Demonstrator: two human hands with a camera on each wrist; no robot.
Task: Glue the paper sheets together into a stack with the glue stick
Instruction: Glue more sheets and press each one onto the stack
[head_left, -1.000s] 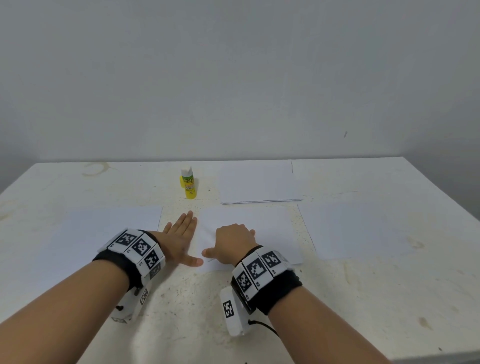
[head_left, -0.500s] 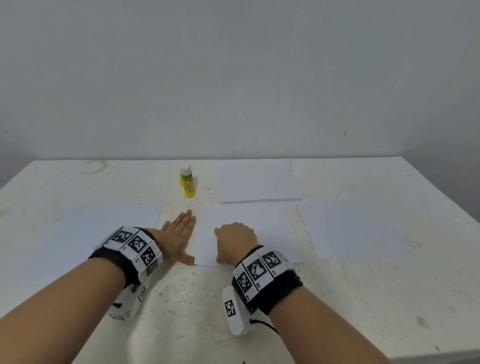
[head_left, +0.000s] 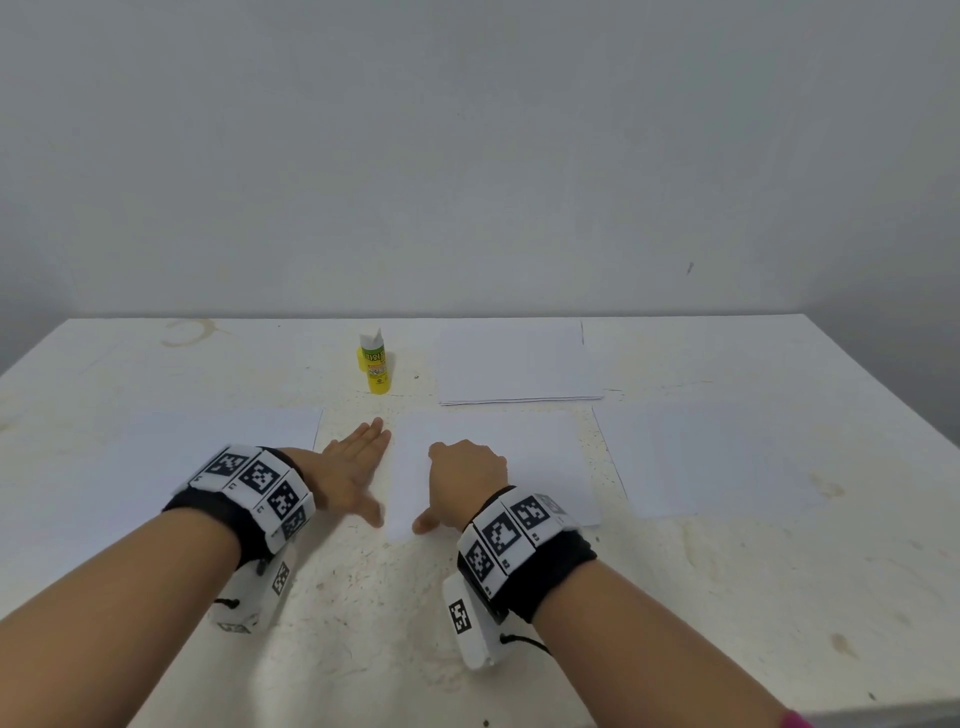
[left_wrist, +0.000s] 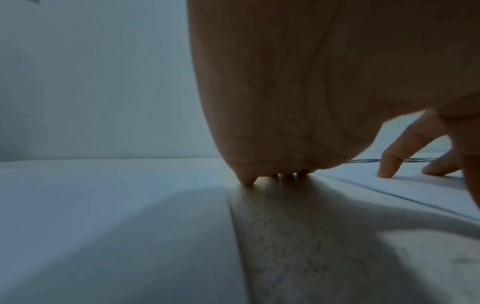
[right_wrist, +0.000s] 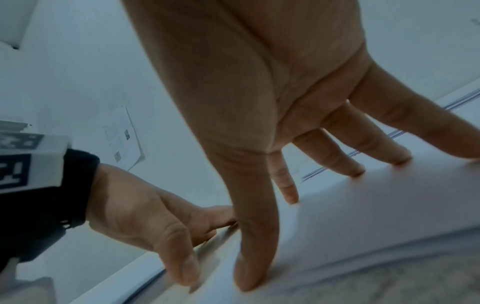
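A white middle sheet (head_left: 524, 462) lies on the table in front of me. My right hand (head_left: 466, 470) arches over its left part, and its spread fingertips (right_wrist: 357, 171) and thumb press down on the paper (right_wrist: 376, 205). My left hand (head_left: 357, 465) lies flat on the bare table, fingers straight, along the sheet's left edge, and its thumb (right_wrist: 185, 269) touches that edge. The yellow glue stick (head_left: 374, 366) stands upright with its cap on, behind the hands, and no hand holds it. The wrist views show both hands close together: left hand (left_wrist: 272, 113), right hand (right_wrist: 259, 102).
A thin stack of white sheets (head_left: 517, 364) lies at the back, right of the glue stick. Single sheets lie at the left (head_left: 208, 441) and right (head_left: 711, 457). The white table (head_left: 363, 623) is stained and ends at a grey wall.
My left thumb has drawn back to the left, off the sheet's near corner. My right thumb now reaches out onto that corner. Both wrists have barely moved.
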